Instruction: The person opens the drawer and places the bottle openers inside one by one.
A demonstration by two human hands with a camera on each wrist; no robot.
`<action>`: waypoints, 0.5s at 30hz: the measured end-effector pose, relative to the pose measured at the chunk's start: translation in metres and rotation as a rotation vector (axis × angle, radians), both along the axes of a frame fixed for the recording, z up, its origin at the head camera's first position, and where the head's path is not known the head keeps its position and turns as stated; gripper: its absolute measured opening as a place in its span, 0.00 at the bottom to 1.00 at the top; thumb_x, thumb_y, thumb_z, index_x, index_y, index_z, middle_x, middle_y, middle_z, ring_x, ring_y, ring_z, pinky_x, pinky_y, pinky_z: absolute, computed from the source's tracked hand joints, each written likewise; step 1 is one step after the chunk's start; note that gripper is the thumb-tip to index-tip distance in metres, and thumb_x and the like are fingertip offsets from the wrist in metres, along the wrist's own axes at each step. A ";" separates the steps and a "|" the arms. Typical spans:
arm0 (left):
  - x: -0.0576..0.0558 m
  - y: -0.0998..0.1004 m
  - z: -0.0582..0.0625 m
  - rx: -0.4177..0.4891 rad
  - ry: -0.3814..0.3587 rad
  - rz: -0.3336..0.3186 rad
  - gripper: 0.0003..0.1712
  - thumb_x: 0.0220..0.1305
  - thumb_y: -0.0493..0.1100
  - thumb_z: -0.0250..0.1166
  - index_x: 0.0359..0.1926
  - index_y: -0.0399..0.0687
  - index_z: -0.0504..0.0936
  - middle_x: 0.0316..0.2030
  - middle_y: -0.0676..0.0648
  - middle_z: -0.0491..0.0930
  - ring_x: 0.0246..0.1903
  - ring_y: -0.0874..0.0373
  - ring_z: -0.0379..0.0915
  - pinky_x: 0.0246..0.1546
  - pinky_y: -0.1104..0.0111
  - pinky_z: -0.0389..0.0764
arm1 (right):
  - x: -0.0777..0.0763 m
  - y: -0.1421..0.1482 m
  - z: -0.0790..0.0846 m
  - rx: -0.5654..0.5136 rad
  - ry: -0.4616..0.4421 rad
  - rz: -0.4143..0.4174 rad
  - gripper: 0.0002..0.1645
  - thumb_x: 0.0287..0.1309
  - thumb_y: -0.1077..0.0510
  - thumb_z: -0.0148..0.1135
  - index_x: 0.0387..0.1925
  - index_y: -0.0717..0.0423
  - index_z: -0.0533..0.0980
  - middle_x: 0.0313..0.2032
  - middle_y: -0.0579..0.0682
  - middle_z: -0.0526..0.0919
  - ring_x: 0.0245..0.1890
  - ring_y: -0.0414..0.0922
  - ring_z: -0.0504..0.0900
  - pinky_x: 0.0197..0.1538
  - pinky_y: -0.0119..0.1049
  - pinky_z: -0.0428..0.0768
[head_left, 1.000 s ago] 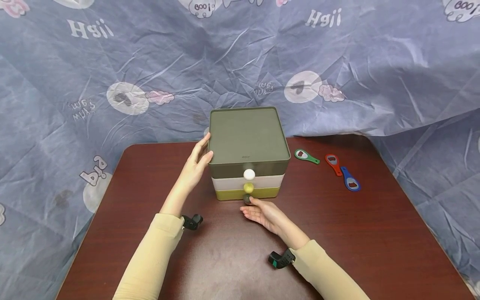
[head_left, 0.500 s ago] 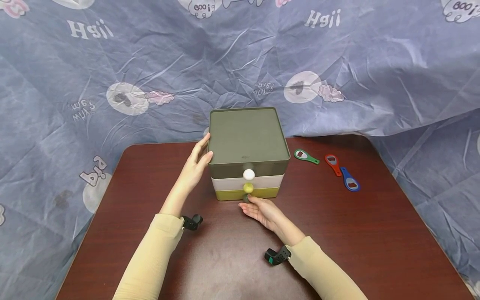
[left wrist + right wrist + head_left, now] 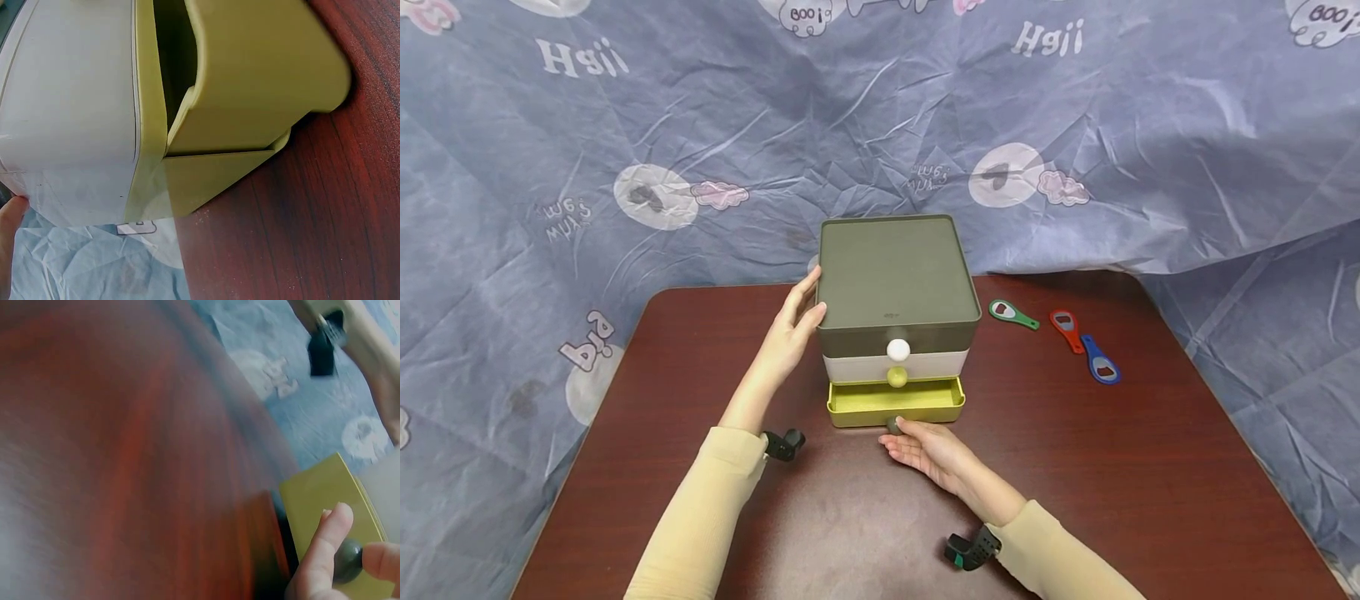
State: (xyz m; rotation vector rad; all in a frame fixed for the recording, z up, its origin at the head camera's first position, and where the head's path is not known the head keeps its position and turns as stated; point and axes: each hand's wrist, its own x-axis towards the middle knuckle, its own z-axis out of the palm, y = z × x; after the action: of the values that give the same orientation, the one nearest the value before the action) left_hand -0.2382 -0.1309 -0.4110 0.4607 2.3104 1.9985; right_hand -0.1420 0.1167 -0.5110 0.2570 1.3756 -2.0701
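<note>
A small three-tier drawer box [image 3: 895, 271] has a dark green top, a white middle and a yellow-green bottom tier. Its bottom drawer [image 3: 857, 418] is partly pulled out, and bare yellow floor shows inside. My right hand [image 3: 936, 454] pinches that drawer's dark green knob [image 3: 347, 561] between thumb and fingers, as the right wrist view shows. Along the box's left side rests my left hand [image 3: 788, 333], its fingers extended and thumb at the upper edge. In the left wrist view a fingertip [image 3: 14, 209] touches the side wall. The white knob [image 3: 898, 350] and yellow knob [image 3: 897, 377] are untouched.
To the right of the box lie a green bottle opener [image 3: 1013, 314], a red one [image 3: 1067, 331] and a blue one [image 3: 1101, 362]. A patterned blue cloth [image 3: 700, 125] hangs behind the dark red-brown table [image 3: 835, 517].
The bottom drawer has slid out toward me within the last half second, with my right hand drawing back on its knob. My left hand stays in place against the box.
</note>
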 end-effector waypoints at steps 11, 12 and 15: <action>0.000 0.002 0.001 0.022 0.002 -0.001 0.32 0.77 0.45 0.49 0.78 0.59 0.52 0.77 0.47 0.50 0.76 0.52 0.46 0.70 0.43 0.58 | 0.034 0.007 0.002 -0.007 0.001 0.080 0.14 0.71 0.55 0.54 0.47 0.63 0.70 0.38 0.50 0.88 0.35 0.35 0.85 0.45 0.26 0.82; 0.000 0.002 0.001 0.022 0.002 -0.001 0.32 0.77 0.45 0.49 0.78 0.59 0.52 0.77 0.47 0.50 0.76 0.52 0.46 0.70 0.43 0.58 | 0.036 0.008 0.001 -0.009 0.004 0.084 0.14 0.71 0.55 0.54 0.48 0.63 0.70 0.38 0.50 0.88 0.35 0.35 0.85 0.45 0.26 0.83; 0.000 0.002 0.000 0.023 0.003 -0.003 0.33 0.77 0.45 0.49 0.78 0.58 0.51 0.77 0.47 0.49 0.76 0.52 0.45 0.70 0.43 0.58 | 0.039 0.009 0.001 -0.007 0.007 0.097 0.14 0.71 0.54 0.54 0.48 0.62 0.68 0.38 0.50 0.88 0.35 0.35 0.85 0.44 0.27 0.83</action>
State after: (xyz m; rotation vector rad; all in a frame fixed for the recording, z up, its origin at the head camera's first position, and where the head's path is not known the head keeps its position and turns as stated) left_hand -0.2378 -0.1286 -0.4108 0.4684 2.2888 2.0268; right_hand -0.1029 0.1252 -0.5102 0.1761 1.3578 -1.9973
